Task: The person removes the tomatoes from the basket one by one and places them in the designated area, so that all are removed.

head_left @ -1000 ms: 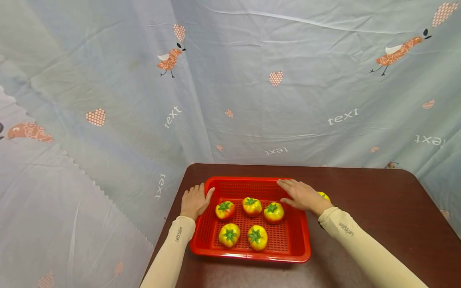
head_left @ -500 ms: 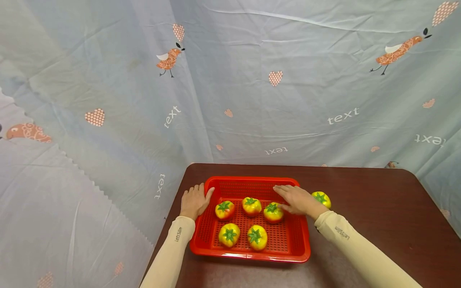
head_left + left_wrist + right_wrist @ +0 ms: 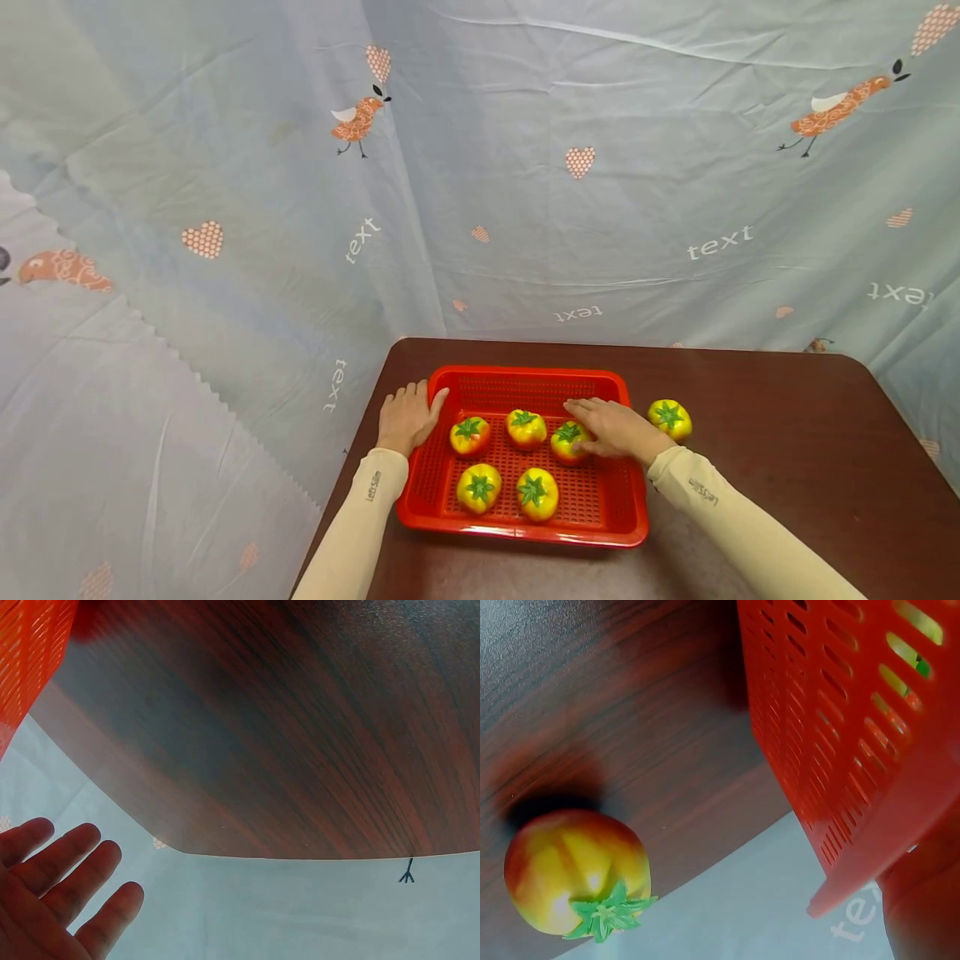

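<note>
A red perforated plastic basket (image 3: 517, 537) holds several yellow-red, tomato-shaped fruits with green star-like leaf caps, among them one at the middle back (image 3: 526, 430). My left hand (image 3: 405, 418) rests at the basket's left rim, thumb over the inner side; its fingers (image 3: 82, 859) are straight and spread in the left wrist view. My right hand (image 3: 611, 427) reaches across the right rim. Its fingers extend behind the right-hand fruit (image 3: 567, 442), and its thumb overlaps that fruit's near side. In the right wrist view the basket wall (image 3: 840, 712) hides most of this hand.
One more such fruit (image 3: 670, 419) lies on the dark wood table (image 3: 765, 467), just right of the basket. A pale blue printed curtain (image 3: 517, 208) hangs behind and to the left of the table.
My right hand has moved left and slightly down, from the right rim to over the right-hand fruit, uncovering the loose fruit on the table. The left hand stays at its rim.
</note>
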Demonstrator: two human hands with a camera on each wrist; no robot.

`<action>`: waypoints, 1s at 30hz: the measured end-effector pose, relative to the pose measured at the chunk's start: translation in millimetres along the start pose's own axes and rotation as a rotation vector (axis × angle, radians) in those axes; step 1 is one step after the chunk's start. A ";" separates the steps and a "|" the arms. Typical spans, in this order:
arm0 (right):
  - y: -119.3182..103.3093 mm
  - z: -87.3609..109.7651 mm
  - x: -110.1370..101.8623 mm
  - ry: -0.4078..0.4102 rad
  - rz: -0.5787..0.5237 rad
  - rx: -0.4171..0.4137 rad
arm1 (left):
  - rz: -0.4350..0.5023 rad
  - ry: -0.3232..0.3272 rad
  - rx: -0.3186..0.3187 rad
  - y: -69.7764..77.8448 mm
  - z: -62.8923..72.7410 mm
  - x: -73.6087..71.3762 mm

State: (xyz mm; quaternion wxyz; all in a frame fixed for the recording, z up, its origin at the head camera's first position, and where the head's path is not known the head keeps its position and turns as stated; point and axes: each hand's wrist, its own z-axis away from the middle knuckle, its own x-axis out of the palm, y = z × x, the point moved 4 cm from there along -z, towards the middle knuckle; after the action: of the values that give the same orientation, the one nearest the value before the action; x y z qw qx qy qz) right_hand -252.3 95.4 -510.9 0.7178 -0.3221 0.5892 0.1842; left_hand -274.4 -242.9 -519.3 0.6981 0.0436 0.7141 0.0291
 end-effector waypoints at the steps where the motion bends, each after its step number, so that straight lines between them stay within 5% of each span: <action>1: 0.1 0.0 1.0 -0.002 -0.002 0.004 | -0.001 -0.001 -0.001 0.2 -0.2 -0.1; 30: -8.5 -3.4 17.4 -0.069 0.044 0.030 | -0.003 0.010 -0.002 2.0 0.2 -1.8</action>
State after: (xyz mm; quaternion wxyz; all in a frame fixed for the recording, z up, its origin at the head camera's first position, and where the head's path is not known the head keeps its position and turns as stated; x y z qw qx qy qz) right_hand -245.2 85.0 -526.0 0.7382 -0.2919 0.5737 0.2021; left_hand -274.2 -241.1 -517.3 0.6946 0.0417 0.7176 0.0290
